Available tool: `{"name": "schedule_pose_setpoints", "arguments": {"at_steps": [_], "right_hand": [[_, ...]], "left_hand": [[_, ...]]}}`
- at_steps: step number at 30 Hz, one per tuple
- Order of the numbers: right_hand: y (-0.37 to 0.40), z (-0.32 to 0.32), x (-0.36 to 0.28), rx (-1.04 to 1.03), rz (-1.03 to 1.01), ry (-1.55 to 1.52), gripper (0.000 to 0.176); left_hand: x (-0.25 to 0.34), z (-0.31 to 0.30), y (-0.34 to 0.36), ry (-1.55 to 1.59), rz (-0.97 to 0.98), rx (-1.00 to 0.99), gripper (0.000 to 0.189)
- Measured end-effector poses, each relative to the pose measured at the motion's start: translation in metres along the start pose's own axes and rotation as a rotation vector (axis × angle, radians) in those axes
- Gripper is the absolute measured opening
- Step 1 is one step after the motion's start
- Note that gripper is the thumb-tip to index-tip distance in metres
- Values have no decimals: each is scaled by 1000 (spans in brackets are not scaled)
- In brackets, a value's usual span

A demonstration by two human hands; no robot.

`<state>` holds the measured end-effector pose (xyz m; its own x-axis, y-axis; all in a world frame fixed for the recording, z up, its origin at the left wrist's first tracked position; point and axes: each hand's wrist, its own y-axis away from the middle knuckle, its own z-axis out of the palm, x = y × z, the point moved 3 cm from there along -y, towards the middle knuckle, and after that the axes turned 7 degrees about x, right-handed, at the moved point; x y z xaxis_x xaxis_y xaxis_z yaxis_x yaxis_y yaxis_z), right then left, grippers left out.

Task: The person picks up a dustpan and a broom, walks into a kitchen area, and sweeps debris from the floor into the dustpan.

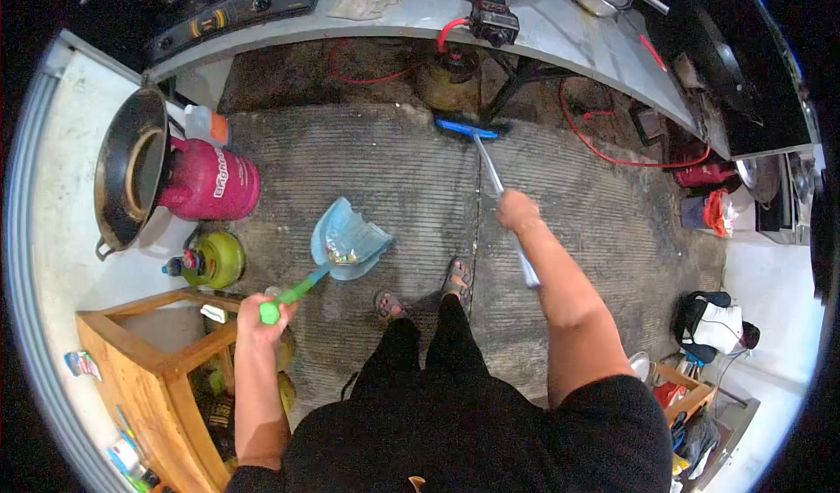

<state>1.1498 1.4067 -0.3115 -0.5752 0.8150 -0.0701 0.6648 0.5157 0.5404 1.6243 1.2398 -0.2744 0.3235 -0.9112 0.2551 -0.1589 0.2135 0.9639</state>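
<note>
My left hand is wrapped round the green handle of a light blue dustpan. Small bits of debris lie in the pan, which is over the ridged floor left of my feet. My right hand grips the pale shaft of a broom. The broom's blue head is at the far side of the floor, near the counter's underside, just below a gas cylinder with a red regulator hose. Dark bristles show beside the blue head.
A metal counter spans the far side. Along the left are a large wok, a pink cylinder, a green cylinder and a wooden frame. At right, a red hose lies low, and a bag is by the wall.
</note>
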Motion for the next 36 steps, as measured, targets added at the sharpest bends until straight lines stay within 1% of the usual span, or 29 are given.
{"name": "schedule_pose_setpoints", "arguments": {"at_steps": [2, 3, 5, 6, 7, 9, 10, 11, 13, 14, 15, 16, 17, 19, 21, 23, 24, 25, 26, 27, 28, 29, 30, 32, 34, 35, 36], "right_hand": [[-21, 16, -28, 1, -51, 24, 24], [-27, 27, -43, -5, -89, 51, 23], [3, 33, -71, 5, -190, 118, 22], [12, 47, -69, -12, -225, 141, 21], [22, 63, -65, -28, -262, 163, 20], [55, 79, -48, -90, -395, 261, 19], [68, 77, -37, -186, -419, 168, 19], [78, 66, -27, -284, -441, 73, 20], [96, 30, -14, -421, -547, 83, 25], [106, 8, -18, -419, -550, 83, 25], [116, -13, -20, -351, -511, 48, 29], [119, -22, -22, -290, -472, 14, 33], [111, -20, -25, -299, -474, 15, 33], [67, -21, -34, -109, -382, 80, 35], [-1, 2, -48, 31, -257, 61, 31], [-53, 10, -73, 24, -150, -53, 23], [-67, 14, -92, 2, -170, -24, 21], [-71, 16, -110, -22, -187, 4, 20], [-67, 22, -119, -31, -188, 5, 20], [-56, 22, -129, -89, -256, 94, 20], [-43, 12, -136, -140, -323, 184, 21], [-28, -4, -129, -191, -358, 252, 23], [-9, -28, -118, -240, -396, 325, 24], [11, -66, -85, -409, -380, 256, 29], [30, -81, -56, -379, -654, 194, 30], [32, -85, -54, -382, -655, 199, 30], [32, -90, -52, -325, -577, 185, 28]], "left_hand": [[-1, -8, -6, 146, -265, -285, 43], [-1, -7, -10, 142, -262, -280, 43], [-7, -3, -26, 118, -214, -211, 43], [-6, -1, -39, 90, -142, -183, 45], [-3, 6, -39, 92, -144, -196, 45], [6, 19, -35, 40, -151, -159, 46], [8, 29, -19, 40, -124, -128, 47], [11, 31, -19, 43, -123, -128, 47], [18, 34, -21, 6, -120, -146, 49], [21, 36, -21, 8, -118, -147, 49], [21, 37, -18, -14, -103, -136, 49], [21, 35, -17, -37, -92, -121, 50], [20, 33, -19, -34, -95, -112, 50], [18, 33, -23, -60, -108, -142, 51], [15, 39, -22, -48, -124, -170, 50], [11, 45, -23, -24, -134, -196, 49], [9, 46, -28, -37, -114, -166, 46], [9, 48, -28, -54, -94, -136, 44], [8, 51, -27, -43, -129, -170, 39], [4, 52, -26, -44, -135, -165, 39], [3, 53, -28, -46, -99, -124, 38], [4, 55, -29, -43, -62, -87, 37], [6, 55, -33, -32, -64, -92, 37], [5, 50, -41, -28, -62, -87, 35], [8, 52, -38, -11, -54, -102, 33], [8, 51, -37, -3, -44, -110, 32], [10, 51, -39, -2, -46, -110, 32]]}}
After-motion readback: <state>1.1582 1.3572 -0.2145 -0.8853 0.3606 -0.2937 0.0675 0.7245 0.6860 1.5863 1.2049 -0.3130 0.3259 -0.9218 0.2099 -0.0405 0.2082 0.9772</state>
